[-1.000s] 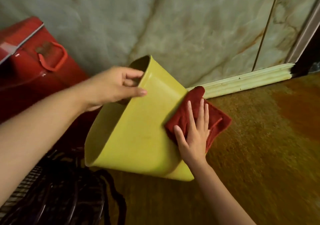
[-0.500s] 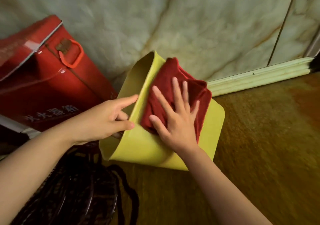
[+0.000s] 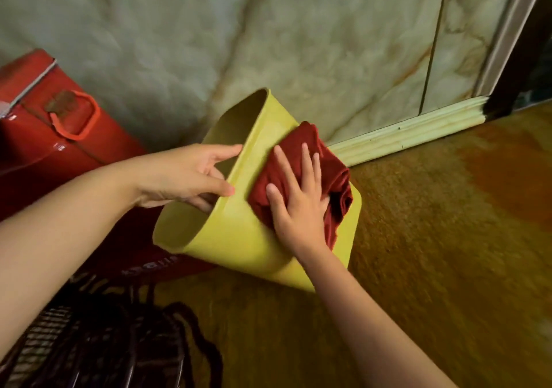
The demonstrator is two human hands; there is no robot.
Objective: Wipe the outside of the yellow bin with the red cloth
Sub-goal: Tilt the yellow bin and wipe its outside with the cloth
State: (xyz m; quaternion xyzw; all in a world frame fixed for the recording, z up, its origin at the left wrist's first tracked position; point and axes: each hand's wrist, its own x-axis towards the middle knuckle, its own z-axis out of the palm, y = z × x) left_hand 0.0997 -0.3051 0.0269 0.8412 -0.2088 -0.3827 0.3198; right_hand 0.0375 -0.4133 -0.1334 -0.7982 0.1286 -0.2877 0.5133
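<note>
The yellow bin (image 3: pixel 236 235) is tipped on its side above the brown floor, its open mouth facing up and left. My left hand (image 3: pixel 185 175) grips the rim, thumb on the outer wall and fingers inside the mouth. The red cloth (image 3: pixel 301 154) lies bunched on the bin's upper outer wall near its base end. My right hand (image 3: pixel 298 205) presses flat on the cloth with fingers spread, covering its lower part.
A red box (image 3: pixel 44 148) with a red loop handle leans against the marble wall at the left. A dark wire-grille object (image 3: pixel 98 346) with black cords sits at the lower left. A pale skirting board (image 3: pixel 412 130) runs along the wall. Brown floor (image 3: pixel 433 238) spreads to the right.
The cloth and my right hand went from the bin's base end up toward the rim, then slid back down toward the base. The bin stays tilted in my left hand.
</note>
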